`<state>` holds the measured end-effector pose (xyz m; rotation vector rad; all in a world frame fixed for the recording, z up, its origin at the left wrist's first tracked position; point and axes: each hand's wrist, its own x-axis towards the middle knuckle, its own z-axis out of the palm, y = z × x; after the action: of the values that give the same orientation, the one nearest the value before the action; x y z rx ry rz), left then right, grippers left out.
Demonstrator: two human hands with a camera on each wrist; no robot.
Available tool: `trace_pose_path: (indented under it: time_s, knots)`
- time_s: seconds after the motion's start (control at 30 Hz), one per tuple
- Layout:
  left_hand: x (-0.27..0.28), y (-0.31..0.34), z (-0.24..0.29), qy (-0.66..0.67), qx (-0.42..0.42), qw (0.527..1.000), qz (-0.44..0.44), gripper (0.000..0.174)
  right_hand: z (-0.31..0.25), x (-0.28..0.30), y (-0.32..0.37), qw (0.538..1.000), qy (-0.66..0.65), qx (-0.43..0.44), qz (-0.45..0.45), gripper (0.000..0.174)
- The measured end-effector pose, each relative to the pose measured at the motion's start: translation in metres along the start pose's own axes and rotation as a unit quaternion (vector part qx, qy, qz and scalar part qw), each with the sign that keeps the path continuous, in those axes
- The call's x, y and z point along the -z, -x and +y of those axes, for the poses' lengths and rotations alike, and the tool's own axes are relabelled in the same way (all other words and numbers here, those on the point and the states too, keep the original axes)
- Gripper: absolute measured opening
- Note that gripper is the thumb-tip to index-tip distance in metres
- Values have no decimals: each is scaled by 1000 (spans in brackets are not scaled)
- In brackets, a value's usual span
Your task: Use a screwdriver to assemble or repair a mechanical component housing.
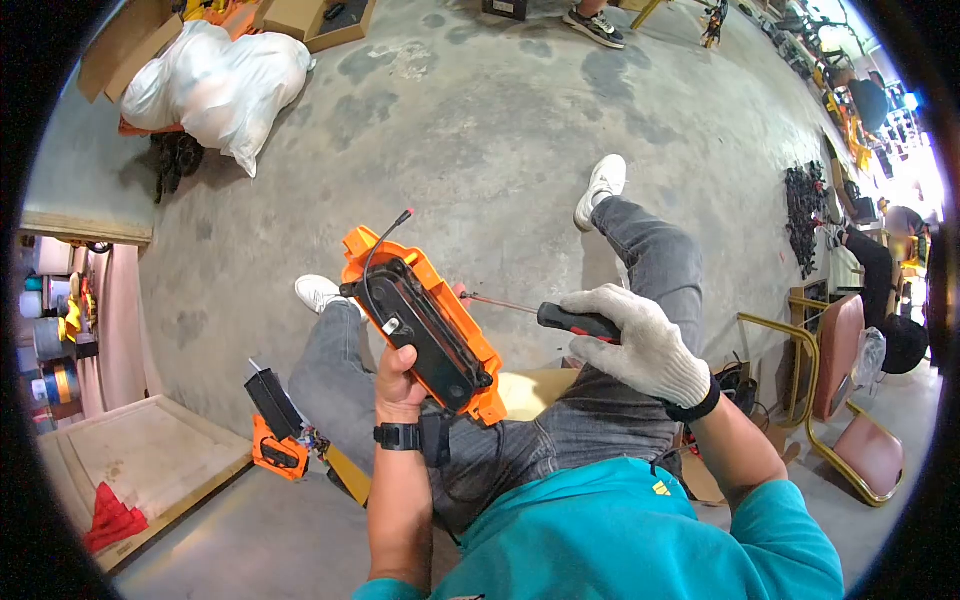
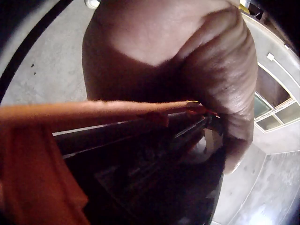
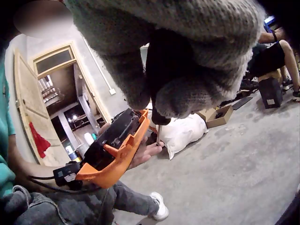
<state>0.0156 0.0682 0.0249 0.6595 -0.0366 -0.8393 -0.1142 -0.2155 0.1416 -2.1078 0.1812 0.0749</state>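
Note:
My bare left hand (image 1: pixel 399 384) grips an orange plastic housing (image 1: pixel 486 365) with a black insert (image 1: pixel 425 340), holding it tilted above my lap. Its thumb lies on the near edge, and the fingers reach underneath to the far side. A thin black cable (image 1: pixel 371 258) with a red tip sticks up from the housing's upper end. In a knitted white glove, my right hand (image 1: pixel 645 345) holds a screwdriver (image 1: pixel 575 321) by its black and red handle. The screwdriver shaft (image 3: pixel 159 133) points toward the housing, its tip right at the left fingertips (image 3: pixel 152 151) beside the orange rim.
At lower left, another orange part (image 1: pixel 280 450) with a black block (image 1: pixel 272 402) sits near my leg. A white sack (image 1: pixel 225 85) and cardboard boxes (image 1: pixel 340 25) stand at upper left. Folding chairs (image 1: pixel 840 350) are on the right. A red cloth (image 1: pixel 115 518) lies on a wooden panel (image 1: pixel 180 450).

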Motion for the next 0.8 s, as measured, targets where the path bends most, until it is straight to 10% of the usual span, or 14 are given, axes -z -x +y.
trace_pose_path:
  time_s: [0.8]
  knots:
    - [1, 4, 0, -8, 15, 1000, 18, 112, 3, 4, -7, 1000, 15, 11, -13, 37]
